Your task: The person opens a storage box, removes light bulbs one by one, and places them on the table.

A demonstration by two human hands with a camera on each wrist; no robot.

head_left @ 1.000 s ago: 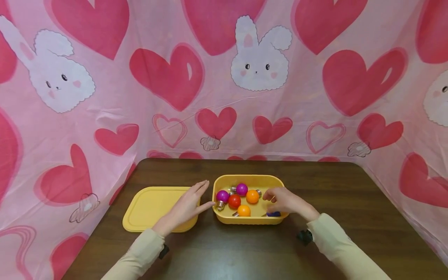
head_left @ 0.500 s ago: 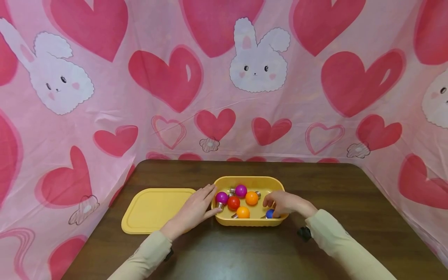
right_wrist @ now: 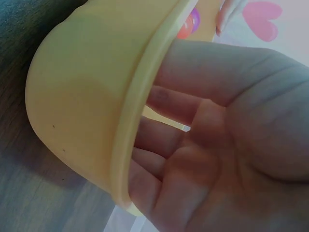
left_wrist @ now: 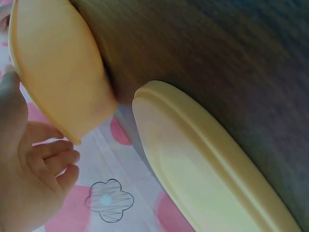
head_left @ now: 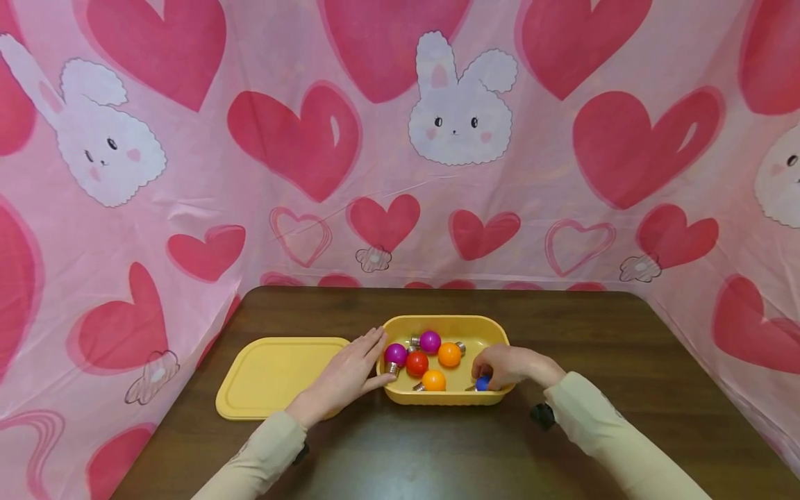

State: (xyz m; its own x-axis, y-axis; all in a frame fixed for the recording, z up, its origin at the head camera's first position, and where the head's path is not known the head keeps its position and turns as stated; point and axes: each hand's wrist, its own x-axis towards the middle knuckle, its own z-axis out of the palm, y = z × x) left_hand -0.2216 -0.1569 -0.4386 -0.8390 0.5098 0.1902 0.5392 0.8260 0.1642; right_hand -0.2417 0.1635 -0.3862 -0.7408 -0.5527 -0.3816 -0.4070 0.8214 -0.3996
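A yellow plastic box stands on the table with several toy light bulbs inside. They are two purple bulbs, a red bulb, two orange bulbs and a blue bulb. My left hand touches the box's left rim, thumb over the front corner and fingers fairly straight; the left wrist view shows them at the rim. Reaching over the right rim, my right hand pinches the blue bulb near the front right corner. In the right wrist view the box wall hides its fingertips.
A flat yellow lid lies left of the box, partly under my left forearm. The dark wooden table extends around both. A pink cloth with hearts and rabbits hangs behind the table and along its sides.
My left hand has moved right from above the lid to the box's left rim. My right hand's fingers have lowered and closed in on the blue bulb. The other bulbs stay put.
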